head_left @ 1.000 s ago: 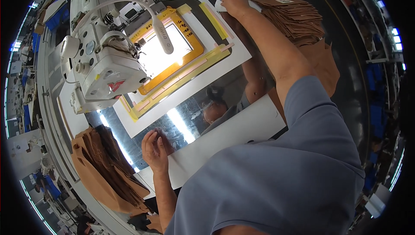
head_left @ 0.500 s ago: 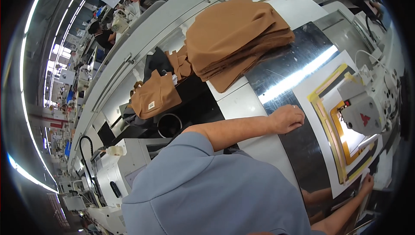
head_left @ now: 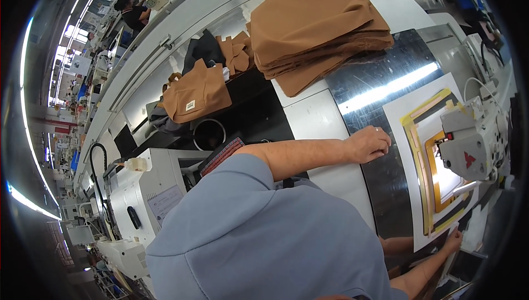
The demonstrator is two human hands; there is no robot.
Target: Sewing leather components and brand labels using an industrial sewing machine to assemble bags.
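Observation:
My left hand (head_left: 368,144) rests on the dark polished metal plate (head_left: 389,181), its fingers curled in and nothing visible in them. Just to its right lies a white template sheet (head_left: 398,129) with yellow-edged strips and an orange frame (head_left: 430,176) around a bright opening. A white sewing machine head (head_left: 467,148) with a red mark stands over that opening. My right hand (head_left: 453,241) is at the lower right, by the sheet's near edge. It is small in view, and whether its fingers grip anything is unclear.
A tall stack of brown fabric pieces (head_left: 314,24) sits on the table beyond my left arm. Left of it are a brown sewn bag (head_left: 197,93) and dark cloth (head_left: 204,52). Another white machine (head_left: 160,181) stands at my left. A person (head_left: 132,14) works farther off.
The whole view has tilted and shifted a little. My right hand has drawn slightly lower along the sheet's near edge. My left hand stays curled on the metal plate.

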